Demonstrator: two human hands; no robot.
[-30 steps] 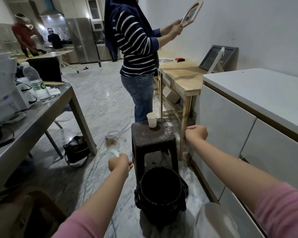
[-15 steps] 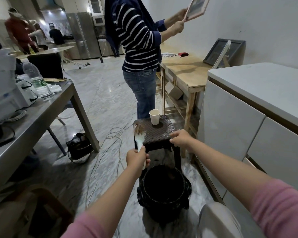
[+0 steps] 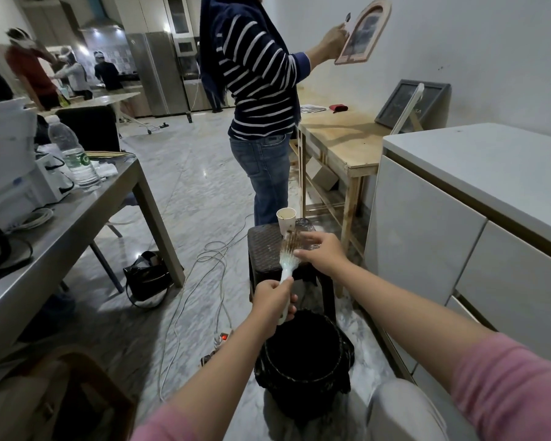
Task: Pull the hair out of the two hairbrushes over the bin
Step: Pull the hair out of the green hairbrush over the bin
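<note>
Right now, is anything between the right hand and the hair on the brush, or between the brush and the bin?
Nothing visible. The right hand already reaches the hairbrush head, which the left hand grips by the handle. The open bin sits just below and nearer, with only air between.

open floor left of bin (image 3: 303, 361), stool (image 3: 268, 246) just behind, cabinet (image 3: 427, 237) right

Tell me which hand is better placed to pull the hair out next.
The right hand. Its fingers already reach across the bristles of the brush, where brown hair sits. The left hand grips the handle and has to steady the brush, held just beyond the bin.
</note>
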